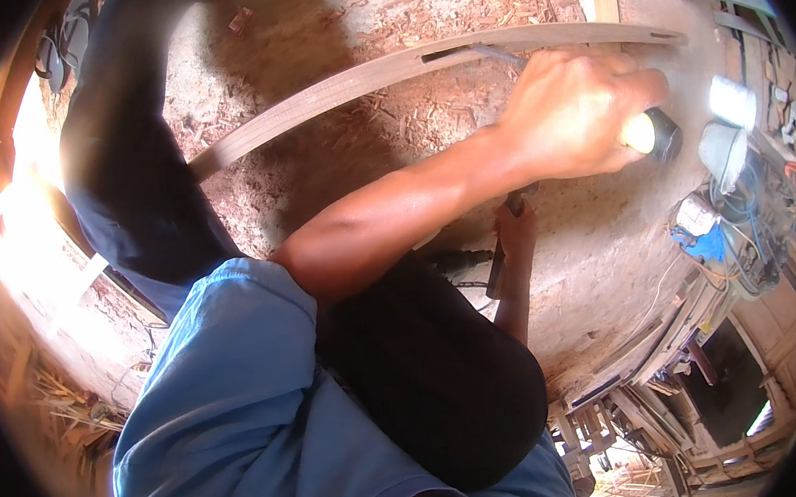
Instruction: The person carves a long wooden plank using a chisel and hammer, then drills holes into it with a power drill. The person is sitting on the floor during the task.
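Note:
A long pale wooden board (341, 88) lies across the ground in front of me, with a dark slot cut near its middle and a smaller one near its right end. My left hand (582, 111) is closed round a chisel (498, 55) with a yellow and black handle. Its metal blade slants to the slot in the board. Below the left wrist, my right hand (517, 228) grips a tool with a dark brown handle (496, 279). The left forearm covers part of that tool, so its kind is unclear.
My dark-trousered leg (133, 156) rests over the board's left end. Wood chips (473, 3) litter the ground. A dark power tool (459, 261) lies near my lap. Cables and clear bags (737, 215) sit at right, beside stacked timber (662, 332). Sandals (61, 46) lie far left.

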`<action>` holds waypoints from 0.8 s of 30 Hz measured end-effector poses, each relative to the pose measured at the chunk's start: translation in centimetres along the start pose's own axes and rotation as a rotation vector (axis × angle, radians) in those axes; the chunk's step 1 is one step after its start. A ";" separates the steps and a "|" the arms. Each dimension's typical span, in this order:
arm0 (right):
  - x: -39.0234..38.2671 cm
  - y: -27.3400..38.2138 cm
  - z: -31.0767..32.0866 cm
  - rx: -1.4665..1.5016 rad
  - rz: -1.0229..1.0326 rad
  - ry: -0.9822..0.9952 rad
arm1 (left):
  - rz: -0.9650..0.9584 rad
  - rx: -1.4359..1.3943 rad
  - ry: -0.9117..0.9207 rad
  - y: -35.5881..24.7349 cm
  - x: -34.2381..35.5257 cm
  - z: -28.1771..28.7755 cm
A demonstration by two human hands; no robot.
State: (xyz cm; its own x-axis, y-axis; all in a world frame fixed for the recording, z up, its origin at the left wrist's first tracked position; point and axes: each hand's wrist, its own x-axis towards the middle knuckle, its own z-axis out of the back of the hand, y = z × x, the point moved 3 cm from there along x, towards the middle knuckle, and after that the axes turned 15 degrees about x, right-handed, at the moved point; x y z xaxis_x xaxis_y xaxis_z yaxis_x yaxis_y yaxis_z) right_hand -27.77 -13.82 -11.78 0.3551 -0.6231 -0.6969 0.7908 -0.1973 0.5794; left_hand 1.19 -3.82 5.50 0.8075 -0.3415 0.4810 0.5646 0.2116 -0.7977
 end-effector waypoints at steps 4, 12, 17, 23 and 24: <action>1.2 1.9 -0.2 -0.181 0.079 -0.006 | -0.017 -0.118 0.012 -1.9 0.4 0.5; 3.2 1.9 -1.0 -0.364 0.166 -0.007 | 0.255 0.080 0.857 0.4 -4.2 -7.0; 2.5 1.4 -0.5 -0.212 0.133 -0.025 | 0.243 0.348 0.814 5.3 -7.5 -10.9; 3.9 1.2 -0.4 -0.138 0.136 0.048 | -0.173 0.613 0.755 13.9 3.0 -4.3; 4.0 1.1 -0.3 -0.147 0.098 0.067 | -0.259 0.859 0.793 16.8 4.8 -2.8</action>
State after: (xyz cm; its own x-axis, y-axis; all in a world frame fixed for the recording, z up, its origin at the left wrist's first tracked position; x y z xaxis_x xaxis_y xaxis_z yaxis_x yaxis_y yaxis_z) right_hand -25.32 -16.32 -14.06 0.4626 -0.5808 -0.6698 0.8133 -0.0227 0.5814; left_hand 14.10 -4.47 -6.63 0.4934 -0.8698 -0.0072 0.8679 0.4929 -0.0614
